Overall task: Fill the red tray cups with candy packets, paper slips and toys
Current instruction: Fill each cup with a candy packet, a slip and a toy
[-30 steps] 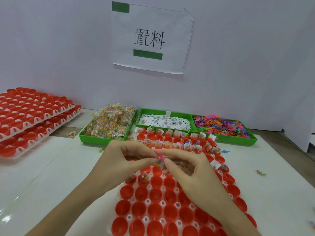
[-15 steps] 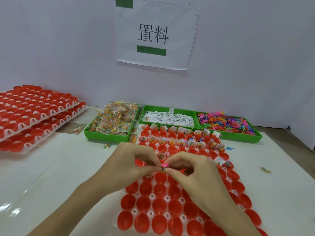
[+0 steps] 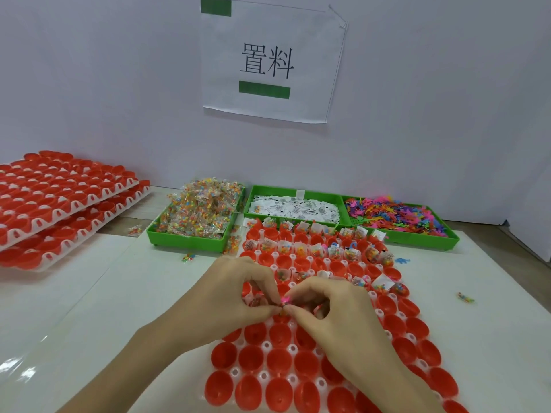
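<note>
Bright, even light; glare on table [image 3: 26,368] lower left; wide-angle bending at edges; far trays perhaps slightly soft.

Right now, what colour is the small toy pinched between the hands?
Pink: the toy shows between both hands' fingertips, over the red tray, in the head view.

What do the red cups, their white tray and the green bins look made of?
Red cups: likely glossy moulded plastic, showing soft highlights. White tray: seemingly thin translucent formed plastic with round holes. Green bins: probably rigid opaque plastic with a duller sheen.
</note>
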Motion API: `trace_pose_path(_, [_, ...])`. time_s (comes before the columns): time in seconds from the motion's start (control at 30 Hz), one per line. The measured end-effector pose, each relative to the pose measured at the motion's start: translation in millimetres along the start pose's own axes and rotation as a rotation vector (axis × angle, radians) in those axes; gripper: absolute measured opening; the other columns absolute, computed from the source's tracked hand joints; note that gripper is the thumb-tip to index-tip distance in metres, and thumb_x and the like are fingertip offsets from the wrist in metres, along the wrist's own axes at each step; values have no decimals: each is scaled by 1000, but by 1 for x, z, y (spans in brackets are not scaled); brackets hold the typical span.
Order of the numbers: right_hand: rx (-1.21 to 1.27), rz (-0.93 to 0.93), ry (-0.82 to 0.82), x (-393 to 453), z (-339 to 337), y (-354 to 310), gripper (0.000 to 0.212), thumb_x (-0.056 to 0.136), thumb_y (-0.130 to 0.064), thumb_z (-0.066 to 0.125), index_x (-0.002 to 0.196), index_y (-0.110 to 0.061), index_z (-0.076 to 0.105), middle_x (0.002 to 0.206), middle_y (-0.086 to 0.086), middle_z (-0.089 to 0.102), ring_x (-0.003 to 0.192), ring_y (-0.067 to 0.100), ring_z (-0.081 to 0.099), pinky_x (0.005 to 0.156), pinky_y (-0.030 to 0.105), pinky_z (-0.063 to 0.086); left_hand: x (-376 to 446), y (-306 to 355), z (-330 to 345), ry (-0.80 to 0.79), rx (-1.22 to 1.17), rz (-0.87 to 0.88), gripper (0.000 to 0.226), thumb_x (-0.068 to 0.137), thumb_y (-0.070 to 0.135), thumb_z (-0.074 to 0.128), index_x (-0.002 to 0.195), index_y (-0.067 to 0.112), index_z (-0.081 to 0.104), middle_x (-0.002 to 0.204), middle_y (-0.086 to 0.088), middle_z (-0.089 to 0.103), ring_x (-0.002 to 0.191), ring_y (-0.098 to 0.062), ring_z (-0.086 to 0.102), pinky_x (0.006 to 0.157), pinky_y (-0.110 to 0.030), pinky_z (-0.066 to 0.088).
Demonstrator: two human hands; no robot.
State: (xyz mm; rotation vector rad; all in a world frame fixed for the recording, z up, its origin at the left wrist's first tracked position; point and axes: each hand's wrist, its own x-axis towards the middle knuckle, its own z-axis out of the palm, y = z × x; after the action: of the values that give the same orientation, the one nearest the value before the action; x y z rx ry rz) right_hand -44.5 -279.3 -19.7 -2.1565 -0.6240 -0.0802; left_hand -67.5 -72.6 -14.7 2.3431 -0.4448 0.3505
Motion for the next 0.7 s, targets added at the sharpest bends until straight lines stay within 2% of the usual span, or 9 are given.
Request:
trace_pose_path(0.13, [-24,0,7,-2,4,1,15,83,-18,83,79,-29,75,72,-18,67,72,-4,61,64,8,43,0,-1,1,-37,44,-6,19,73,20,90,82,32,78,102,26,64,92,-2,62,79,-17,47])
trace_pose_path(0.2, [-88,8,24,-1,5,3,15,83,-25,84,78,-32,72,79,-15,63,78,-2,57,68,10,42,-1,-1,1,-43,49,-5,20,73,19,87,83,33,78,103,27,64,94,-1,61,79,-14,46])
trace_pose_path(0.3, [-156,14,7,2,4,6,10,82,-33,84,77,-33,75,85,-14,60,81,1,55,70,11,41,0,-1,2,-51,60,11,22,73,18,83,85,36,79,99,26,67,97,-1,60,79,-10,44])
trace_pose_path(0.47, [-146,-53,-53,4,1,9,3,86,-30,80,85,-33,81,87,-17,62,88,-8,56,71,7,42,-2,-1,6,-36,68,29,17,72,18,82,81,32,77,81,20,69,97,-5,56,80,-17,46])
trace_pose_path(0.63, [-225,-93,-68,4,2,11,6,92,-32,73,93,-33,79,93,-18,57,91,-2,55,75,8,41,-2,1,10,-14,100,33,18,71,14,84,76,30,76,85,19,68,97,-7,55,83,-25,47])
trace_pose_path(0.7, [-229,-77,-44,5,4,10,3,89,-33,76,91,-32,79,93,-18,57,87,-2,55,75,8,40,-2,1,11,7,95,17,20,70,15,85,75,32,76,87,22,67,97,-4,57,82,-19,45])
